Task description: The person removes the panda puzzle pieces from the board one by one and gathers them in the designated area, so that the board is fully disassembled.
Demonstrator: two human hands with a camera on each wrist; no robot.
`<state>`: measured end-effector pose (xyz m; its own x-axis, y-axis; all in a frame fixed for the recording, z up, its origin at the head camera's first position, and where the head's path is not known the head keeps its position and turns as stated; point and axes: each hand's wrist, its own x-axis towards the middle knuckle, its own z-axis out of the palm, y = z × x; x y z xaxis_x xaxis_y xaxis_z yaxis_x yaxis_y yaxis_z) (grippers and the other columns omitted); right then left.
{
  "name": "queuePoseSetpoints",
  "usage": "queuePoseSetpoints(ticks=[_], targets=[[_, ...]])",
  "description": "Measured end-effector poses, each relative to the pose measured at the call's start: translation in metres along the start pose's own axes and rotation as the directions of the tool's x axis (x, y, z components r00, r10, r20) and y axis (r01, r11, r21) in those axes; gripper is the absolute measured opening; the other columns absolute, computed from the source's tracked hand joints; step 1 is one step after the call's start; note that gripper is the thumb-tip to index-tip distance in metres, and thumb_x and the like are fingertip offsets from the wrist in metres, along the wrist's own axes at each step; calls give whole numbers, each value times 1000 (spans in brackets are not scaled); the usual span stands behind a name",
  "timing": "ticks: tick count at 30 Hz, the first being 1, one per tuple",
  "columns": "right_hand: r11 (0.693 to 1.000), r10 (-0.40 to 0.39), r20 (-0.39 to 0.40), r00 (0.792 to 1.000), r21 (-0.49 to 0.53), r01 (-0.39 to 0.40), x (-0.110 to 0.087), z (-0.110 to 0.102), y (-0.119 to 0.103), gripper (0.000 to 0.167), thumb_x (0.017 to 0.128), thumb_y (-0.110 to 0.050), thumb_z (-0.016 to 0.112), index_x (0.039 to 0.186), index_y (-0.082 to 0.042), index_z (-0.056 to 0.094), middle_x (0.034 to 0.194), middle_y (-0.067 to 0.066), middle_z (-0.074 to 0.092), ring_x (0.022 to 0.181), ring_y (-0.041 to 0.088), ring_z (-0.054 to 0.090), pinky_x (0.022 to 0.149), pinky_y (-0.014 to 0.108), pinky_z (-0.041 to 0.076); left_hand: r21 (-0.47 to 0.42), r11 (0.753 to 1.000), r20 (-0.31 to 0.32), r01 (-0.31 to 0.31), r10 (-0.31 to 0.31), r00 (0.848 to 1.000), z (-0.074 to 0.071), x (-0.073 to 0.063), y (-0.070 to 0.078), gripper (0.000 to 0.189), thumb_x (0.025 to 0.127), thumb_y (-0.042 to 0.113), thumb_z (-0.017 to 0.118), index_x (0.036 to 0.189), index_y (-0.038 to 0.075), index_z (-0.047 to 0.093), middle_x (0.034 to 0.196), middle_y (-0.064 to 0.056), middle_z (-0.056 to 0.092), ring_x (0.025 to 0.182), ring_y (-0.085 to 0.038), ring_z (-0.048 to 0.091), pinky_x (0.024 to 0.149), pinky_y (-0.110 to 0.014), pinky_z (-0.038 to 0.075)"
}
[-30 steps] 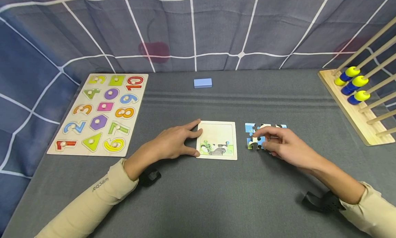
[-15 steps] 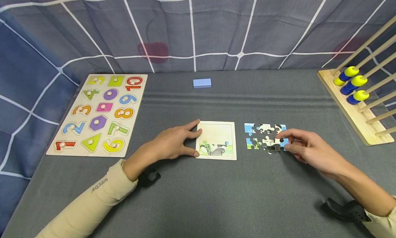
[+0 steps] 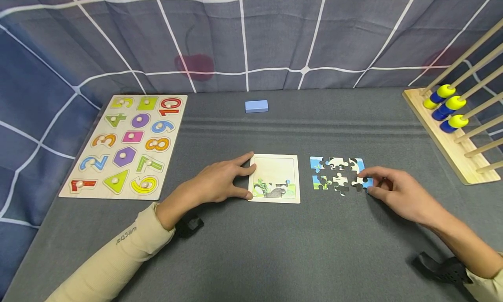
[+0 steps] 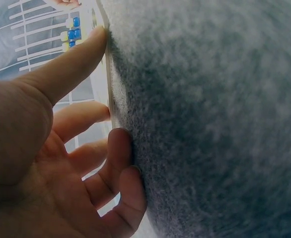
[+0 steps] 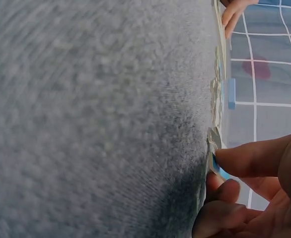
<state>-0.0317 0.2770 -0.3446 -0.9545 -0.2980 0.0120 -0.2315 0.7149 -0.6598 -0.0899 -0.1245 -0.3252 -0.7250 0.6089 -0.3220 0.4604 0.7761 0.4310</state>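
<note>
- A dark grey cloth surface (image 3: 251, 254) is stretching beneath everything.
- The left hand (image 3: 220, 180) is resting, fingers spread, along the left edge of a pale square wooden puzzle tray (image 3: 275, 167).
- To the tray's right, the right hand (image 3: 402, 195) is pinching a blue-and-black jigsaw piece (image 3: 367, 182) beside loose panda-patterned pieces (image 3: 338, 163).
- Dragging it sideways could be scattering its neighbours; slackening left fingers could be letting the tray slide.
- Farther back, a blue rectangular block (image 3: 256, 106) is lying.

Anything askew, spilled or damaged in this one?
Nothing looks spilled or damaged. One mild oddity: the puzzle piece pinched by the right hand juts farther right in the head view than the corner piece above it, so the loose layout beside the puzzle tray looks slightly uneven.
</note>
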Motion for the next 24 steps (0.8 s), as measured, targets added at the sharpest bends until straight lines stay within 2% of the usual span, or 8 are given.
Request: queuePoseSetpoints(ticks=[10,24], targets=[[990,-67,-45,997,-130,61,-2,4,0,32,84,7,71,113,-6,69,80,-2,51,62,5,43,54,25,34,-1,1000,-1,-1,1,1000,0,0,1,75,85,43,76,148,17,46,163,-3,19,139,-33,38,103,-56,37],[985,-82,-62,995,-156,72,-1,5,1,29,84,5,72,111,-6,70,82,-2,51,64,4,43,55,24,34,-5,1000,1,5,-5,1000,-1,0,1,75,85,43,76,148,17,46,163,-3,19,139,-32,38,103,-54,38]])
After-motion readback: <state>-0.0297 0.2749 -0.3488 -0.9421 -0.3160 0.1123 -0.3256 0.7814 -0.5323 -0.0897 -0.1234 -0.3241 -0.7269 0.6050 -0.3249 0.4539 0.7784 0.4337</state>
